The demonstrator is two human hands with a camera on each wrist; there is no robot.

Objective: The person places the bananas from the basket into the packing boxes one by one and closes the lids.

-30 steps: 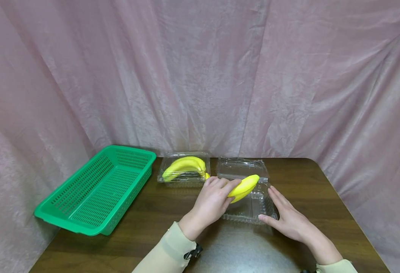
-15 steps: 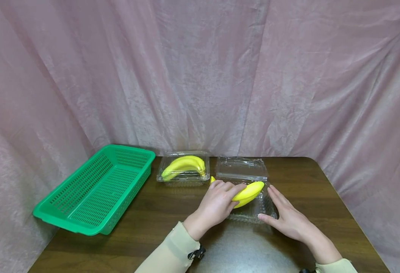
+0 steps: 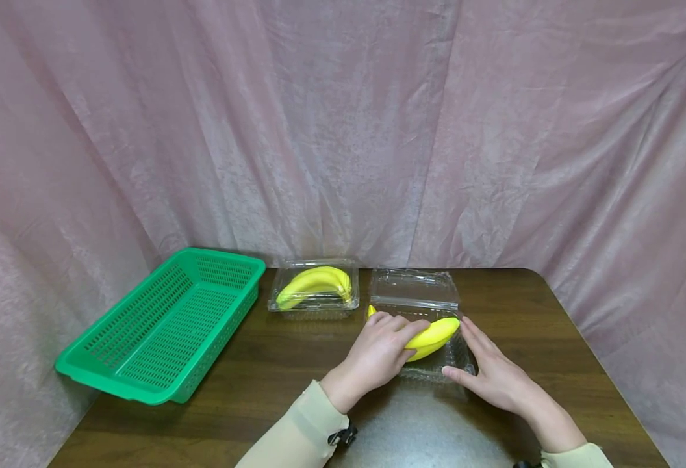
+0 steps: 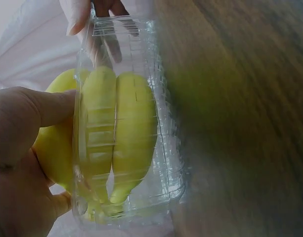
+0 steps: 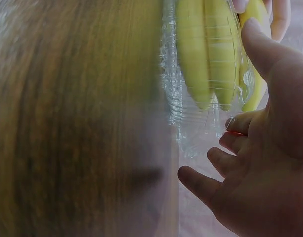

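My left hand [image 3: 375, 351] grips a bunch of yellow bananas [image 3: 436, 335] from above, fingers and thumb curled round it. The bunch sits tilted within the base of a clear plastic clamshell box [image 3: 461, 354], whose hinged lid [image 3: 413, 290] lies folded back behind it. Through the box wall, the left wrist view shows two bananas [image 4: 134, 126] side by side. My right hand [image 3: 497, 377] is spread at the box's right side, thumb at the front corner and fingertips along the side wall. Seen from the right wrist, its fingers [image 5: 200, 185] are extended and hold nothing.
To the left of this box stands a second clear clamshell box [image 3: 308, 313], closed over another bunch of bananas [image 3: 316, 283]. A green perforated basket [image 3: 217, 341] is at the table's left. Behind the brown wooden table [image 3: 249, 390] hangs a pink curtain [image 3: 343, 130].
My left hand has moved right and down with the bananas, bringing them from above the box into its base. The right hand has stayed at the box's side.
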